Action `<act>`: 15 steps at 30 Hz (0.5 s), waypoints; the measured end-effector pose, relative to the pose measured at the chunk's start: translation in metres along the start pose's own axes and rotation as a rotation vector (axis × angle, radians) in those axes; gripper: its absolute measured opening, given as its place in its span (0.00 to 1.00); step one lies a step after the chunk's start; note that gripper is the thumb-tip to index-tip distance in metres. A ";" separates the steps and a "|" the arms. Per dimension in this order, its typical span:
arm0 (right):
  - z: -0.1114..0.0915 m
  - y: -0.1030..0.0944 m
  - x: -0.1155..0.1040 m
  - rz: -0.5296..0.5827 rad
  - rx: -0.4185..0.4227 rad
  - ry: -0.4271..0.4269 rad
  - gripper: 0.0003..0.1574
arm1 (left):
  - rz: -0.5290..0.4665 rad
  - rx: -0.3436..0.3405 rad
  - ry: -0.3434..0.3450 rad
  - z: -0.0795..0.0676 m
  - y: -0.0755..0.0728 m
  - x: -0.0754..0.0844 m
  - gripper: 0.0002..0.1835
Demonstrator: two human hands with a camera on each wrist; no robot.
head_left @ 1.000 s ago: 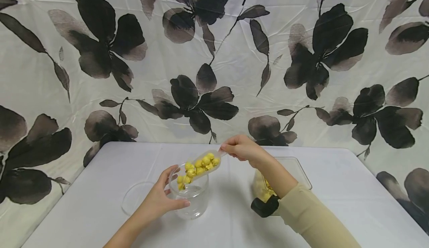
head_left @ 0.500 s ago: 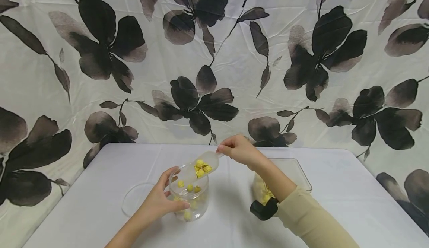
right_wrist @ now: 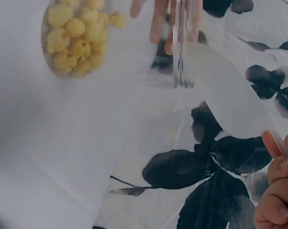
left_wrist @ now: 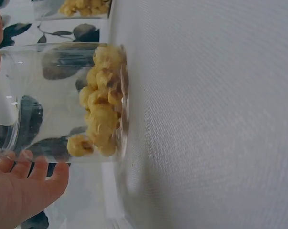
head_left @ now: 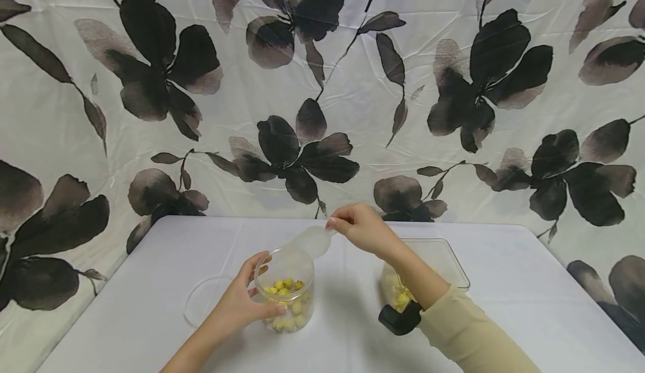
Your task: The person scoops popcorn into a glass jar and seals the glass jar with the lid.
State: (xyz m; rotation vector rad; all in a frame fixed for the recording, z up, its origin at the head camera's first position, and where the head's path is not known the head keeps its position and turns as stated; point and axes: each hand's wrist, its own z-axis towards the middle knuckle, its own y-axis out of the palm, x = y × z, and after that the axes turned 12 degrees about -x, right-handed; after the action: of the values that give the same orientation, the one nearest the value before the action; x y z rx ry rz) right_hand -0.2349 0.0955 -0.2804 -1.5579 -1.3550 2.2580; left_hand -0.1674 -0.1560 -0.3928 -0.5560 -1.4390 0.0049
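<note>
A clear round jar [head_left: 308, 292] stands on the table, with yellow popcorn [left_wrist: 103, 109] heaped in its bottom. My left hand [head_left: 244, 300] grips the jar from the left, thumb at the front and fingers around the far side. In my right hand [head_left: 361, 228], the thumb and fingers pinch the handle of a translucent scoop [head_left: 314, 242]. The scoop tilts down to the left, its front end over the jar's rim. No popcorn shows on it. The right wrist view has the scoop [right_wrist: 234, 95] slanting from my fingertips to the jar's mouth.
A clear rectangular container [head_left: 456, 258] with more popcorn stands at the right, partly hidden by my right forearm. A clear round lid [head_left: 187, 300] lies left of the jar on the white table [head_left: 347, 306]. Behind the table hangs a floral cloth [head_left: 378, 98].
Popcorn has slid off the scoop into the jar, first some of it, then the rest. The scoop tipped steeper, while my left hand and the jar stayed in place.
</note>
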 end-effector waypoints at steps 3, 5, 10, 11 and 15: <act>-0.003 -0.004 0.001 0.021 0.006 0.007 0.10 | -0.003 0.003 -0.012 0.000 0.000 0.000 0.55; -0.005 -0.006 0.003 0.034 0.010 0.018 0.10 | 0.006 0.003 -0.016 0.000 0.000 0.001 0.55; -0.008 -0.012 0.008 0.058 0.015 0.037 0.11 | 0.007 0.004 -0.020 0.000 -0.001 0.002 0.54; -0.009 -0.013 0.010 0.067 0.014 0.037 0.11 | 0.005 0.005 -0.022 0.000 -0.001 0.002 0.54; -0.012 -0.019 0.017 0.108 0.007 0.036 0.13 | -0.004 0.000 -0.026 0.000 0.000 0.003 0.54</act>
State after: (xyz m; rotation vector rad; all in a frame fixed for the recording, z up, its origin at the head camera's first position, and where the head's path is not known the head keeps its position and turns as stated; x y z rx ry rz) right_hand -0.2404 0.1227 -0.2804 -1.6999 -1.2820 2.2805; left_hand -0.1666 -0.1552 -0.3897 -0.5546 -1.4653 0.0095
